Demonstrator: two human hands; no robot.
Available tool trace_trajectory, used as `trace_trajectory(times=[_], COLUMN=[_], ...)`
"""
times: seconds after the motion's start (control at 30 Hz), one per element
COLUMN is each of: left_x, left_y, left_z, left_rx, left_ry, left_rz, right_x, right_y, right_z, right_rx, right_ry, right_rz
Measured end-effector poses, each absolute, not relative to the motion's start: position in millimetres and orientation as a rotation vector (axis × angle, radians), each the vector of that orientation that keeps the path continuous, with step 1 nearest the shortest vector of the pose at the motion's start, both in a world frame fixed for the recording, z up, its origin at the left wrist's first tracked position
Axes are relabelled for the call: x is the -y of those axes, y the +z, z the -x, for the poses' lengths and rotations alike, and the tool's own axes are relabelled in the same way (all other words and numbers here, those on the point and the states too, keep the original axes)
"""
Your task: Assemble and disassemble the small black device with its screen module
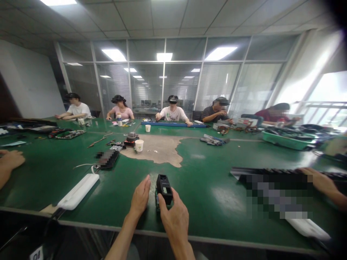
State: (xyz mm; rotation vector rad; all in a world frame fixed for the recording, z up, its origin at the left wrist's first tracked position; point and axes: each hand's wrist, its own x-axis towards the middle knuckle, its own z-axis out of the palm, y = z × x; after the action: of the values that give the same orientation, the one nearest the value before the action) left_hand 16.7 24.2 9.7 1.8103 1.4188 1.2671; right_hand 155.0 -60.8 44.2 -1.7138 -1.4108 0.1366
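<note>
My right hand (pixel 175 213) is wrapped around a small black box-like device (pixel 164 187) standing upright on the green table (pixel 206 180), near the front edge. My left hand (pixel 140 196) lies just left of the device with its fingers stretched out and together, holding nothing. A green part shows under the device; I cannot make out what it is.
A white power strip (pixel 78 191) lies at front left, another white strip (pixel 307 227) at front right. Paper cups (pixel 139 145) and tools stand mid-table around a worn bare patch (pixel 159 150). Other people's hands rest at the left edge (pixel 11 159) and right (pixel 320 180). Several people sit along the far side.
</note>
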Motion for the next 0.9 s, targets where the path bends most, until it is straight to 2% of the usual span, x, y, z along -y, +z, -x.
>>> trace_trajectory(times=[0.23, 0.9], left_x=[-26.1, -23.9], left_y=[6.2, 8.3], left_z=[-14.6, -15.9], left_rx=[-1.411, -1.408], left_ry=[1.26, 1.284], left_rz=[-1.808, -1.856], right_x=[60.5, 65.8], right_y=[48.7, 5.8], right_z=[-142.6, -142.5], right_rx=[1.489, 1.524], right_ry=[0.003, -0.1], right_rz=[1.782, 1.749])
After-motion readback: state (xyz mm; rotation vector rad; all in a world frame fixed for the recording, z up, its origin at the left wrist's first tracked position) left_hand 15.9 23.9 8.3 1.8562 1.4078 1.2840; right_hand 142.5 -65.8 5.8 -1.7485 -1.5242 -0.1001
